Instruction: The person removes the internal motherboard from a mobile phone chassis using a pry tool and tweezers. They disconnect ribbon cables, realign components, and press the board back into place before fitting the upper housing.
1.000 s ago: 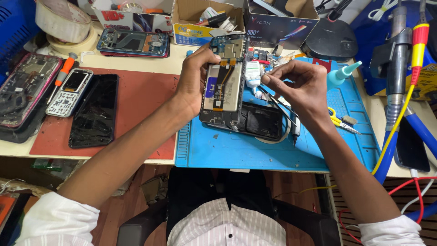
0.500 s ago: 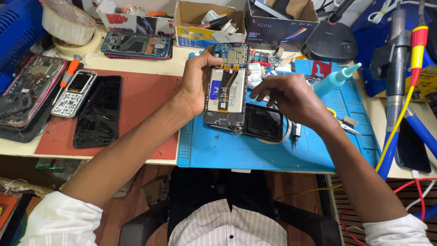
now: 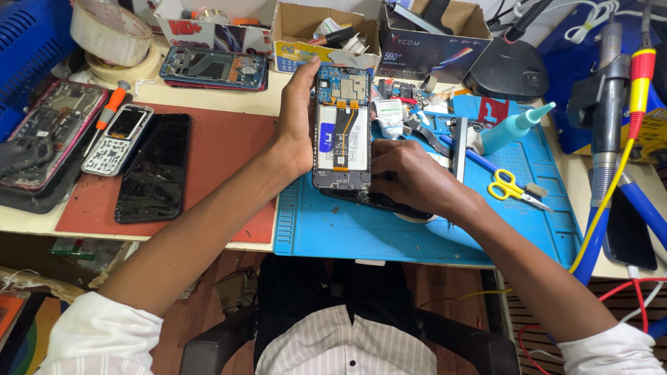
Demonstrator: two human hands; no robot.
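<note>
An opened smartphone with its back cover off shows a white battery, an orange flex cable and a blue circuit board. My left hand grips it along its left edge and holds it above the blue work mat. My right hand wraps around the phone's lower right corner, fingers curled against its edge. A dark cover lies on the mat just under that hand.
Yellow-handled scissors, a teal squeeze bottle and small parts lie on the mat's right side. A red mat at left carries a black phone and a keypad phone. Cardboard boxes line the back; cables hang at right.
My right hand has dropped from beside the phone's upper right down to its lower right corner and closed against it. My left hand has kept its grip on the phone.
</note>
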